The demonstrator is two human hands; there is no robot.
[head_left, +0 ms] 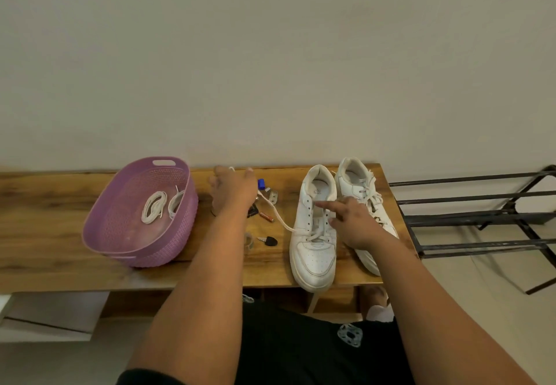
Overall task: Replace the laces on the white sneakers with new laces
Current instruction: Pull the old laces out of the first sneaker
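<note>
Forearms reach forward from the bottom of the view over the wooden surface point(45, 204), one to each side of the work. Nearest the person stands the left-hand sneaker point(314, 234), toe toward the person and heel toward the wall, so its long axis runs near to far. Only its lower eyelets are laced; the upper eyelets stand empty, which I judge to mean the old lace is partly drawn out.

The right hand point(353, 223) rests on that sneaker's lace area, forefinger extended toward the tongue and the other fingers loosely bent; it appears to steady the shoe and grips nothing that can be seen. From the lower eyelets the old lace point(278, 214) runs taut, up and to the left, to the left hand point(233, 190). That hand is seen from the back with fingers bent round the lace end, apparently pulling; the exact grip is hidden. The taut line suggests a pull against the steadied shoe.

Between the hands lie a key point(268, 240), a small battery point(267, 216) and a blue-capped item point(261, 184).

The second sneaker point(361, 201) stands just beside the first, to its right, laced, on the same axis.

Left of the left hand, a purple basket point(99, 228) holds two coiled white laces point(154, 207), presumably the replacements, kept within reach. A metal rack point(481, 213) stands at far right.
</note>
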